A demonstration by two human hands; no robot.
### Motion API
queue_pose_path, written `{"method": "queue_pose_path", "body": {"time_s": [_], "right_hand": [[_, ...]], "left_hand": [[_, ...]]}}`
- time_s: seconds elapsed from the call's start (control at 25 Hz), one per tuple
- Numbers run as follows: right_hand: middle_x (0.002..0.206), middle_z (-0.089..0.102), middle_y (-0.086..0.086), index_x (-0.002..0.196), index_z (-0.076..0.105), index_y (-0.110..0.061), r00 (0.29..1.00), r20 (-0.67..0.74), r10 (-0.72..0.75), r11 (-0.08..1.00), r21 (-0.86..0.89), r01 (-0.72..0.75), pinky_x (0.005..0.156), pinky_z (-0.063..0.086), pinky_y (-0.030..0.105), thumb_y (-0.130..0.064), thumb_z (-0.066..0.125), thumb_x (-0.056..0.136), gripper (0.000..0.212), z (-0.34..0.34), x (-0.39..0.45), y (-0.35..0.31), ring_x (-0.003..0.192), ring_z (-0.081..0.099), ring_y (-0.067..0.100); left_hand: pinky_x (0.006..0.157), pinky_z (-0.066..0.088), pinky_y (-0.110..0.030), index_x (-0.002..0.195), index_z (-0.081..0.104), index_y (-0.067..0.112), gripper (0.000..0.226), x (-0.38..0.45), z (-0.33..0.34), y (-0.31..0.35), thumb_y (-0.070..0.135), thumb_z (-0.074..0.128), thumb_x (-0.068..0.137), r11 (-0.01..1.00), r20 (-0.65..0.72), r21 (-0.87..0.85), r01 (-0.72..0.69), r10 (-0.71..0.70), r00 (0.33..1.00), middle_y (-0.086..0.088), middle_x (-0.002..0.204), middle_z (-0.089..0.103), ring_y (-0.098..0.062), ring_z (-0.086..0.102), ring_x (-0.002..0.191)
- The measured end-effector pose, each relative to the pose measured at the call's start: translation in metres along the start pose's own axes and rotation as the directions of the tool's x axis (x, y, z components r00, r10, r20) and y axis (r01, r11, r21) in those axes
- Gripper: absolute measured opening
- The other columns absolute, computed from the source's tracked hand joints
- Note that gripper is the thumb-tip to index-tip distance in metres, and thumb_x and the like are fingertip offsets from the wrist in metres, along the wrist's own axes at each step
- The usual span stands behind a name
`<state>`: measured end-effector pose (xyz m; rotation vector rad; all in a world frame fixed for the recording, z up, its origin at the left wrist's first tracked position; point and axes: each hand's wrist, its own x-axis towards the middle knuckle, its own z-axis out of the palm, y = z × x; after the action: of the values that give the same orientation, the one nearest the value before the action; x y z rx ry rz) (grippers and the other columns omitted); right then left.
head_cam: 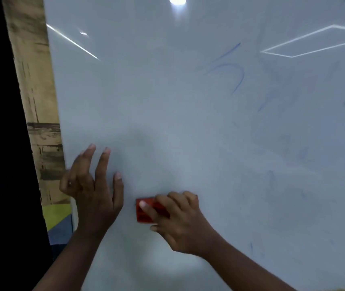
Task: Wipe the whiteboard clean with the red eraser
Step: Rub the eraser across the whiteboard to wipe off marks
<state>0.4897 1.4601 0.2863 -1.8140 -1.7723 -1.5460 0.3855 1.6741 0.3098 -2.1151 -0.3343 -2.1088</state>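
Your right hand (180, 219) grips the small red eraser (144, 213), long axis roughly level, low on the whiteboard (188, 122), while your left hand (96, 185) rests open beside it.

My left hand (93, 192) is raised with fingers spread; my right hand (180, 221) curls round something, forearm angled up from lower right.

weathered wood-look wall (35, 101) at left, yellow-and-blue floor (59, 219) below it.
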Motion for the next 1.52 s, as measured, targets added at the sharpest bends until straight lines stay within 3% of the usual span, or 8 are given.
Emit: {"method": "queue_pose_path", "body": {"time_s": [0.36,0.56,0.72,0.8,0.96,1.08,1.36,1.52], "right_hand": [[0.125,0.062,0.011,0.149,0.056,-0.025,0.943,-0.329,0.056,0.984,-0.141,-0.108,0.084,0.041,0.045,-0.046,0.062,0.104,0.049,-0.046,0.054,0.105,0.099,0.062,0.033],[0.105,0.061,0.025,0.144,0.061,-0.01,0.687,-0.641,0.342,0.868,-0.064,-0.492,0.085,0.045,0.043,-0.03,0.068,0.104,0.045,-0.103,0.099,0.2,0.094,0.055,0.04],[0.093,0.054,0.017,0.134,0.07,-0.01,0.531,-0.702,0.475,0.822,0.139,-0.552,0.079,0.05,0.038,-0.033,0.074,0.099,0.042,-0.107,0.119,0.195,0.083,0.053,0.032],[0.089,0.053,0.012,0.126,0.075,-0.011,0.58,-0.674,0.458,0.849,0.137,-0.511,0.071,0.049,0.042,-0.034,0.077,0.096,0.037,-0.094,0.125,0.168,0.077,0.052,0.03],[0.082,0.062,0.013,0.118,0.08,-0.013,0.868,-0.473,0.151,0.986,0.011,-0.166,0.066,0.046,0.044,-0.038,0.078,0.09,0.037,-0.054,0.124,0.095,0.071,0.054,0.03],[0.082,0.063,0.007,0.114,0.081,-0.016,0.942,-0.329,-0.064,0.998,-0.046,0.052,0.068,0.046,0.04,-0.045,0.076,0.091,0.037,-0.042,0.124,0.072,0.069,0.055,0.026],[0.084,0.065,0.012,0.117,0.08,-0.013,0.884,-0.467,-0.013,0.983,-0.17,-0.076,0.065,0.044,0.042,-0.04,0.073,0.096,0.035,-0.092,0.164,0.151,0.07,0.058,0.031],[0.088,0.055,0.006,0.119,0.079,-0.018,0.641,-0.689,0.339,0.884,0.0,-0.468,0.066,0.048,0.045,-0.044,0.076,0.095,0.035,-0.146,0.17,0.24,0.073,0.055,0.027]], "left_hand": [[0.128,0.017,-0.062,0.163,0.029,0.001,0.066,0.139,0.004,-0.009,0.026,0.049,0.106,0.999,-0.041,-0.05,-0.003,0.001,0.999,-0.03,0.17,0.022,-0.046,0.017,0.159],[0.129,0.013,-0.064,0.166,0.025,0.003,0.063,0.135,0.01,-0.011,0.026,0.039,0.109,0.999,0.012,0.009,-0.049,0.049,0.999,-0.024,0.173,0.019,-0.039,0.015,0.162],[0.129,0.013,-0.064,0.166,0.024,0.003,0.064,0.135,0.011,-0.011,0.026,0.038,0.108,0.999,0.014,0.014,-0.047,0.047,0.999,-0.024,0.173,0.018,-0.038,0.014,0.163],[0.129,0.013,-0.064,0.166,0.024,0.002,0.064,0.135,0.012,-0.011,0.026,0.038,0.108,0.998,0.013,0.026,-0.05,0.05,0.999,-0.024,0.173,0.018,-0.038,0.014,0.163],[0.129,0.015,-0.065,0.165,0.026,0.002,0.063,0.137,0.014,-0.012,0.027,0.037,0.108,0.997,-0.007,0.042,-0.066,0.067,0.998,-0.024,0.173,0.02,-0.038,0.016,0.162],[0.128,0.017,-0.065,0.165,0.026,0.002,0.063,0.135,0.016,-0.016,0.029,0.035,0.109,0.993,-0.006,0.075,-0.087,0.087,0.996,-0.024,0.173,0.019,-0.039,0.016,0.162],[0.13,0.015,-0.06,0.164,0.031,0.001,0.064,0.136,0.017,-0.018,0.03,0.038,0.107,0.992,-0.012,0.097,-0.084,0.086,0.996,-0.021,0.173,0.022,-0.037,0.019,0.162],[0.129,0.018,-0.059,0.162,0.036,0.002,0.064,0.137,0.016,-0.018,0.031,0.041,0.105,0.995,-0.031,0.065,-0.079,0.081,0.996,-0.019,0.173,0.026,-0.036,0.024,0.161]]}}
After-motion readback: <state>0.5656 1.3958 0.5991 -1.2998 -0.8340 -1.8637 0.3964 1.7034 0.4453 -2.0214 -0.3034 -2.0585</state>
